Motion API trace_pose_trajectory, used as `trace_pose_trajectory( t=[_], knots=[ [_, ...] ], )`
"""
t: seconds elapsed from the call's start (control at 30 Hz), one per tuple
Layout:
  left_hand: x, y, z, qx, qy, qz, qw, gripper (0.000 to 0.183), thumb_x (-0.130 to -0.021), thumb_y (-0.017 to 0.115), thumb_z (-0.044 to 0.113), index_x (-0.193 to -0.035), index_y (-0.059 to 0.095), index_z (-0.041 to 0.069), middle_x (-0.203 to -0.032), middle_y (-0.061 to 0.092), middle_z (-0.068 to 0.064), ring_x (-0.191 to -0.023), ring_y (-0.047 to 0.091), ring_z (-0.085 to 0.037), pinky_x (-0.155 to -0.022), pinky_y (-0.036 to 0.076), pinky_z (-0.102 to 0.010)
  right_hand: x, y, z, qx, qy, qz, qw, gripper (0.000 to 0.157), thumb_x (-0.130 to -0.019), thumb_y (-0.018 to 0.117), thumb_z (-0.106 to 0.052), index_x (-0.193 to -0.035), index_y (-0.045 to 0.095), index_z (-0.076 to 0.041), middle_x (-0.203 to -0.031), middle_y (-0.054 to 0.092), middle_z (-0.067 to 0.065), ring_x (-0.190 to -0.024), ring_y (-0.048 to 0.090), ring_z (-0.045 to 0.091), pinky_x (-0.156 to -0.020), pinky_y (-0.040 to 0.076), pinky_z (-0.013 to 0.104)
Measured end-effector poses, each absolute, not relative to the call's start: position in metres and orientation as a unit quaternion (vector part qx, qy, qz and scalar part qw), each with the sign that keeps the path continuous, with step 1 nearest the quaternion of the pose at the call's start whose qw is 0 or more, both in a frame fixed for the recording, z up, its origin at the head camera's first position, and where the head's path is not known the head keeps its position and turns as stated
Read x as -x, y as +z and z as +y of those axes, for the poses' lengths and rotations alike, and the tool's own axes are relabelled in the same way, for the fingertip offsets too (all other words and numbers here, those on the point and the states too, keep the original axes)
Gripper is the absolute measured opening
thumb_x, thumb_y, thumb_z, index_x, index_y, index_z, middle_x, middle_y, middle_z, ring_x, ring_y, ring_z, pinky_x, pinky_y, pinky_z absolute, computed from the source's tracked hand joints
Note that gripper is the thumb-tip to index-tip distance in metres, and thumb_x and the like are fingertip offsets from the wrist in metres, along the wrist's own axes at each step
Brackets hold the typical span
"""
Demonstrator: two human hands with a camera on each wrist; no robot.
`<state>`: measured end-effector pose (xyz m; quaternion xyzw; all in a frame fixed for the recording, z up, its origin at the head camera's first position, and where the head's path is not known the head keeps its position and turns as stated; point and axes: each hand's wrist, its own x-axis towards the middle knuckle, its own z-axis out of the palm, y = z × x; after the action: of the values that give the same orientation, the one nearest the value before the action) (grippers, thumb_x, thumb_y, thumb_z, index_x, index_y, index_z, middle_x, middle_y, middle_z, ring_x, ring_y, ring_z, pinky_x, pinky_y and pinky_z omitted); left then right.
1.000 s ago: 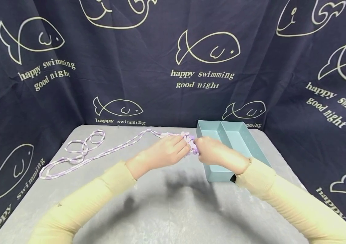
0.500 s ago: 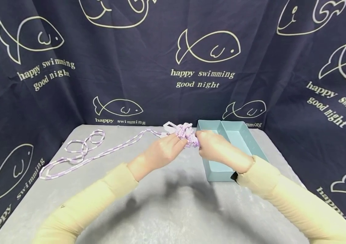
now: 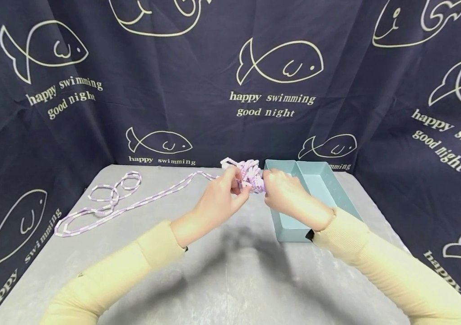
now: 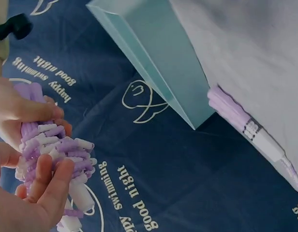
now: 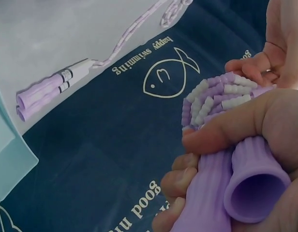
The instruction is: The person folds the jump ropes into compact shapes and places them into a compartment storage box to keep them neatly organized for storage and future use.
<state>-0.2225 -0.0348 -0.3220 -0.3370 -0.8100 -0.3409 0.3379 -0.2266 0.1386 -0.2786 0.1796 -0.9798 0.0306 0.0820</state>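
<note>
A beaded jump rope (image 3: 250, 172) in purple and white is bunched up above the table, between both hands. My right hand (image 3: 289, 196) grips its two purple handles (image 5: 207, 193) side by side, the thumb across their upper part. The hollow end of one handle faces the right wrist camera. My left hand (image 3: 216, 196) holds the beaded coils (image 4: 59, 145) from the left, fingers curled against them. A white-and-purple loop sticks out at the bundle's far left. The left thumb's contact is partly hidden.
A second purple-and-white jump rope (image 3: 153, 197) lies looped across the left of the grey table (image 3: 222, 280); its handles (image 5: 42, 96) rest near the tray. A teal two-compartment tray (image 3: 293, 235) stands on the right. Dark fish-print cloth (image 3: 206, 90) hangs around the table.
The bunched rope has risen slightly, showing more coils. My left hand has shifted upward and its fingers have spread from their tighter hold. My right hand has kept its grip.
</note>
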Motion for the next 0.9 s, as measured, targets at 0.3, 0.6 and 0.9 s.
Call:
trace_pose_trajectory(
  t=[0.3,0.6,0.9],
  knots=[
    [0.225,-0.329,-0.03,0.288,-0.437,-0.775,0.354,0.015,-0.077,0.063,0.002,-0.088,0.052,0.002,-0.069,0.063,-0.003,-0.065,0.063,-0.01,-0.068,0.052,-0.02,0.224,-0.275,0.136,-0.173,0.044,-0.978,0.109,0.02,-0.071,0.063,-0.003,-0.089,0.057,0.001,-0.085,0.058,0.014,-0.082,0.061,0.036,-0.059,0.048,0.05],
    [0.226,-0.331,-0.027,0.272,-0.466,-0.755,0.373,0.003,-0.08,0.062,0.004,-0.083,0.062,0.002,-0.077,0.065,-0.007,-0.07,0.065,-0.015,-0.069,0.052,-0.025,0.223,-0.275,0.136,-0.161,0.066,-0.977,0.122,0.019,-0.07,0.059,0.0,-0.089,0.056,0.003,-0.084,0.057,0.015,-0.081,0.061,0.036,-0.06,0.048,0.05],
    [0.233,-0.327,-0.032,0.331,-0.303,-0.784,0.428,0.008,-0.079,0.062,0.005,-0.085,0.057,0.005,-0.077,0.058,-0.003,-0.075,0.051,-0.019,-0.066,0.039,-0.03,0.225,-0.276,0.138,-0.16,0.082,-0.98,0.091,0.016,-0.07,0.057,0.002,-0.086,0.056,0.002,-0.08,0.057,0.015,-0.077,0.059,0.033,-0.057,0.046,0.045]
  ],
)
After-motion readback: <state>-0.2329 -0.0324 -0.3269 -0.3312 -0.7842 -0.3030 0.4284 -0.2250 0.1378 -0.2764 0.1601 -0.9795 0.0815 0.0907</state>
